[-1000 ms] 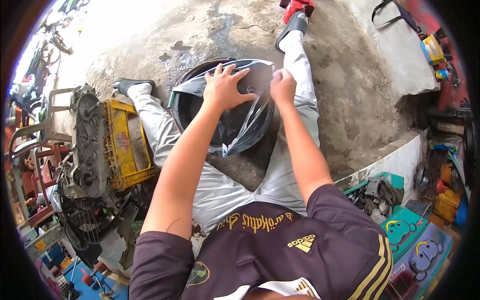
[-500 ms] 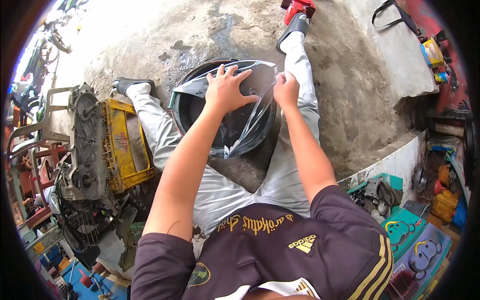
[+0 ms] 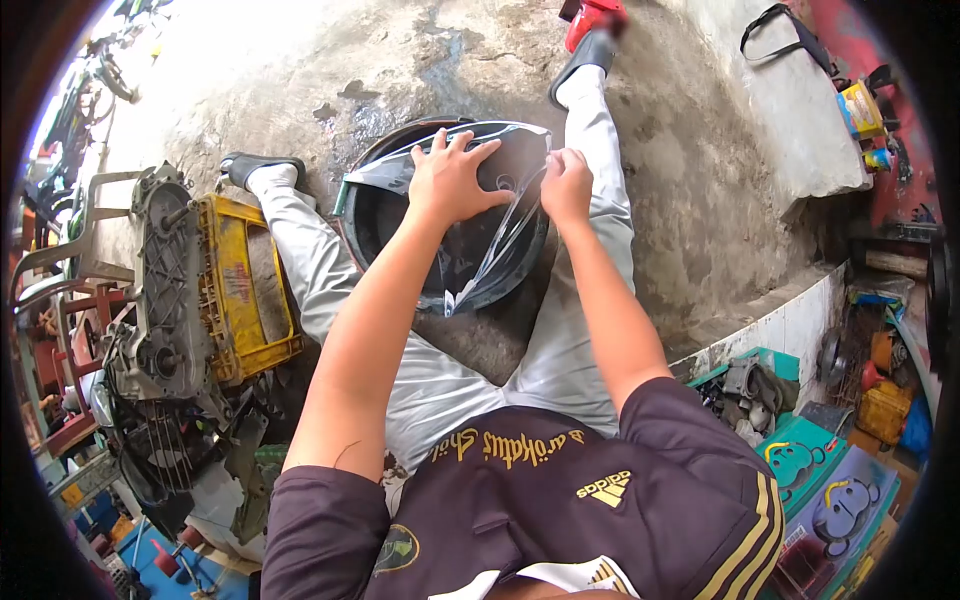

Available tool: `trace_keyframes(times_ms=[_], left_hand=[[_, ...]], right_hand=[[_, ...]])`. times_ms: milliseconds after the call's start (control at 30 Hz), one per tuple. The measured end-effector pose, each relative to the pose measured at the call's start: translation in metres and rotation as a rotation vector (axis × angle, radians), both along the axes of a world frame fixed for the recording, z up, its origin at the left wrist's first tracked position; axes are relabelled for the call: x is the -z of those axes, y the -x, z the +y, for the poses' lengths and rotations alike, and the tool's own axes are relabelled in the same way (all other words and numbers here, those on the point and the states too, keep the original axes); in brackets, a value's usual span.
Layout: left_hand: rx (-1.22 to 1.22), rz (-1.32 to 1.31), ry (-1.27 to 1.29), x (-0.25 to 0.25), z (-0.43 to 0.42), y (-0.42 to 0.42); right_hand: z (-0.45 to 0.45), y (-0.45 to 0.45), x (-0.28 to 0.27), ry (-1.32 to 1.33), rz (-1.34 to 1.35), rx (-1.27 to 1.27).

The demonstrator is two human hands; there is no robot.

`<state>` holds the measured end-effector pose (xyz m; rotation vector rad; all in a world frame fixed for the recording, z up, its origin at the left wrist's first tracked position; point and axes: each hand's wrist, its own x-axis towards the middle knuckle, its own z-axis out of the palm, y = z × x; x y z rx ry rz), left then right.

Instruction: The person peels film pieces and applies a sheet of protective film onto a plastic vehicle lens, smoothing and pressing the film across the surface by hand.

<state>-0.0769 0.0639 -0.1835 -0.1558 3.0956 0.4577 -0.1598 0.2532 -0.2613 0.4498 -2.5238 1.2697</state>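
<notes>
A clear, curved plastic panel (image 3: 478, 262) with pointed corners lies over a round black basin (image 3: 375, 225). My left hand (image 3: 452, 180) rests on the panel with its fingers spread and thumb stretched to the right. At the panel's right edge, my right hand (image 3: 567, 185) is closed in a pinch, its fingertips against the rim. Whether a small piece is also between those fingers cannot be made out. The basin stands on the floor between my legs, its near rim under the panel's lower tip.
A yellow plastic crate (image 3: 240, 290) and a grey metal engine casing (image 3: 165, 280) stand at left. Beyond my right foot is a red object (image 3: 592, 22). Teal boxes (image 3: 800, 455) and metal parts (image 3: 752, 390) lie at right, beside a low white wall (image 3: 790, 325).
The view has shifted slightly. My right hand has moved a little down along the panel's right edge; my left hand stays spread in the same spot.
</notes>
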Motion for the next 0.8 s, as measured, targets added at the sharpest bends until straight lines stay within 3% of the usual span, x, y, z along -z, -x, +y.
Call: trace_keyframes(times_ms=[333,600,800], left_hand=[[0.004,0.015,-0.011,0.004,-0.001,-0.001],[-0.011,-0.009,0.003,-0.001,-0.001,-0.004],[-0.006,-0.006,-0.008,-0.007,-0.002,-0.003]], right_hand=[[0.012,-0.056,-0.006,-0.024,-0.058,-0.005],[-0.005,0.011,0.009,-0.088,-0.124,0.127],[0.010,-0.025,0.002,-0.149,-0.028,0.054]])
